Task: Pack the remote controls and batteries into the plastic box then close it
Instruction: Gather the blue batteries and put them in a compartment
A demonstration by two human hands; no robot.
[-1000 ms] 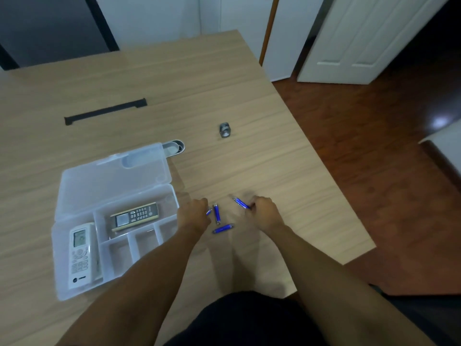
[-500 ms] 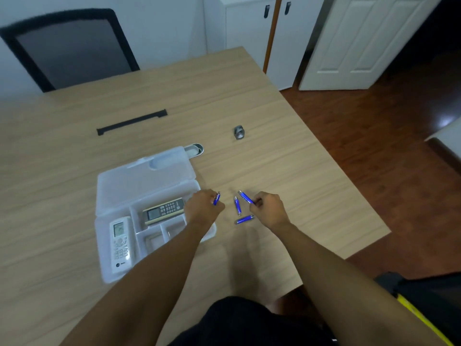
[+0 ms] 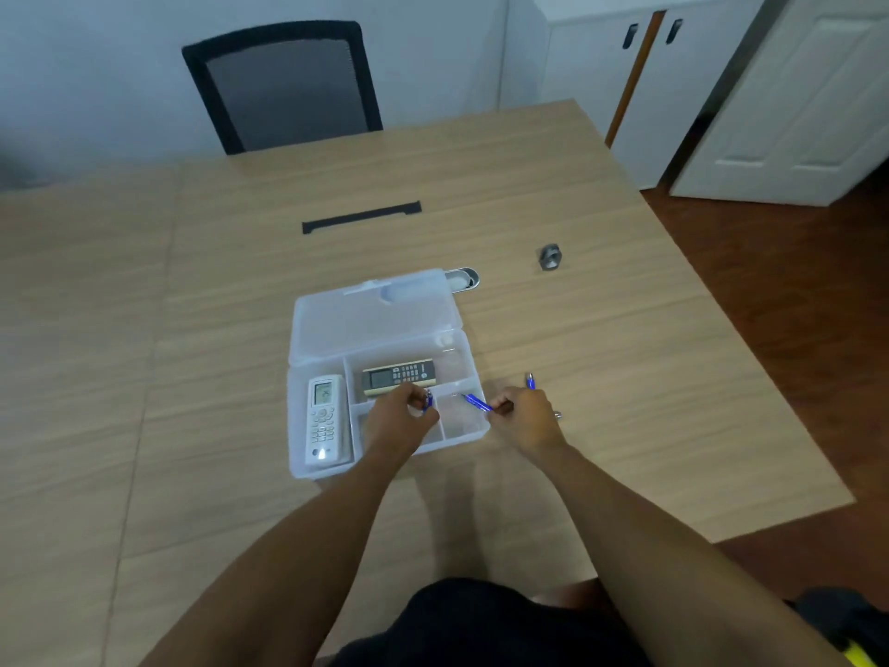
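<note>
The clear plastic box [image 3: 308, 469] lies open on the table, its lid [image 3: 370, 324] folded back. A white remote [image 3: 326, 420] lies in the left compartment and a dark remote [image 3: 399, 376] in the upper one. My left hand [image 3: 399, 421] hovers over the front compartments, pinching a blue battery [image 3: 428, 399]. My right hand [image 3: 524, 418] is at the box's right edge and holds another blue battery [image 3: 477, 402] over the right front compartment. A third blue battery [image 3: 530, 380] lies on the table just right of the box; another one's tip [image 3: 557, 415] peeks out beside my right hand.
A small metal cylinder [image 3: 550, 257] stands on the table to the far right of the box. A metal oval grommet [image 3: 463, 279] sits behind the lid, and a black cable slot [image 3: 361, 217] farther back. A black mesh chair [image 3: 281, 86] is at the far side.
Both hands lifted a battery each from the table and moved left over the box. The camera view shifted, so the box sits more central.
</note>
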